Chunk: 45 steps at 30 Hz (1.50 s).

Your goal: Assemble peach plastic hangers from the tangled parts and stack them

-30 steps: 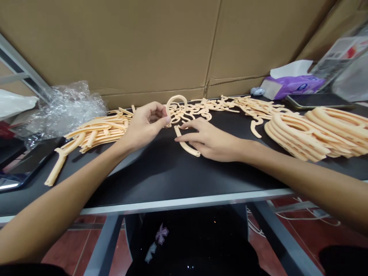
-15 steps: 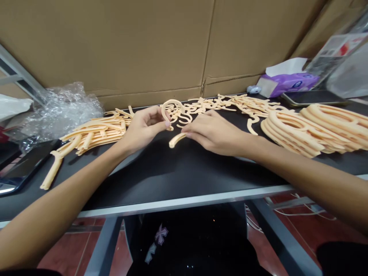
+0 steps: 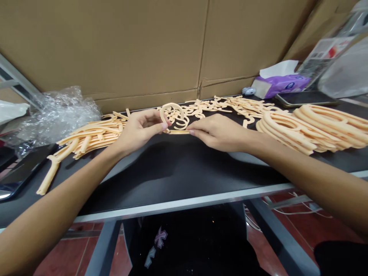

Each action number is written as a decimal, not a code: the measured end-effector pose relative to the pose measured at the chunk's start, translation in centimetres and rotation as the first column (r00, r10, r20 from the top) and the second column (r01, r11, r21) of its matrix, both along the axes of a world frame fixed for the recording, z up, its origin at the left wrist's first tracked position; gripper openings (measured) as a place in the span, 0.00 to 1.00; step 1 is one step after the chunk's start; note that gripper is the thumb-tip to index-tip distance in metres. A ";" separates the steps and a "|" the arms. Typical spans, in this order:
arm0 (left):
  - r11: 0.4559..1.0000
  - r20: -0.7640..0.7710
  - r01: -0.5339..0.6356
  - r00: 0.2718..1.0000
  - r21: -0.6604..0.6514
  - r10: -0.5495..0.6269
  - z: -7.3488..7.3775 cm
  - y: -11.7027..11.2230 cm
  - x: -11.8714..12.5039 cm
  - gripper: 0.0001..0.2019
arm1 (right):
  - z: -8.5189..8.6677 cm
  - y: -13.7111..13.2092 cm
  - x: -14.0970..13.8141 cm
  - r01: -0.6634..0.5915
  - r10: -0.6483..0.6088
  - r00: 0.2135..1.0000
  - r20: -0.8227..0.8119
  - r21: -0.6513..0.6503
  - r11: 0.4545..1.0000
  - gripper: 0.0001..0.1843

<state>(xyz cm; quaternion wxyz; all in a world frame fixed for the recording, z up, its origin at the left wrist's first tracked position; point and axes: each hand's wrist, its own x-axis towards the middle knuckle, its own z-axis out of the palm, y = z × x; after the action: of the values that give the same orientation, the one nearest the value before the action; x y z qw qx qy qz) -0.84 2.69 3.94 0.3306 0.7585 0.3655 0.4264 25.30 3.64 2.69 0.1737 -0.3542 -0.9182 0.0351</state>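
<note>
Over the centre of the tabletop point(image 3: 184, 172) | left hand point(image 3: 140, 132) fingers pinching peach plastic ring point(image 3: 171, 104) | right hand point(image 3: 218, 132) fingers pinching flat peach strip point(image 3: 178, 132) | strip end touching ring's lower end

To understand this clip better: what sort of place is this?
Probably a small workshop or packing area: stacks of peach plastic parts on a black table, big cardboard behind it, and bubble wrap nearby.
</note>
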 end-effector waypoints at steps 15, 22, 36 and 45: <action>0.994 -0.100 0.033 0.994 -0.109 -0.043 0.0 -0.3 0.4 0.16 | 0.2 -0.3 -0.1 -0.044 0.040 0.998 -0.047 -0.088 0.995 0.18; 0.997 -0.119 0.000 0.993 -0.082 -0.010 -0.7 -0.6 0.9 0.09 | 1.2 -1.0 -0.7 -0.046 -0.045 0.969 -0.243 -0.356 0.933 0.09; 0.975 0.035 -0.009 0.999 -0.222 0.017 -1.2 -0.8 1.2 0.13 | 1.5 -0.2 0.0 -0.361 -0.378 0.663 -0.646 -0.719 0.594 0.11; 0.954 0.146 0.108 0.987 -0.281 -0.069 -2.0 -1.6 2.3 0.13 | 0.0 -0.8 -1.9 -0.247 -0.363 0.702 -0.612 -0.688 0.683 0.08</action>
<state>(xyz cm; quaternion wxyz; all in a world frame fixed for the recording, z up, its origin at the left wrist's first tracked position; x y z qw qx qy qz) 1.45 1.05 1.96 0.4800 0.6875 0.3662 0.4035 23.37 2.84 2.64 0.3583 -0.3825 -0.6718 0.5235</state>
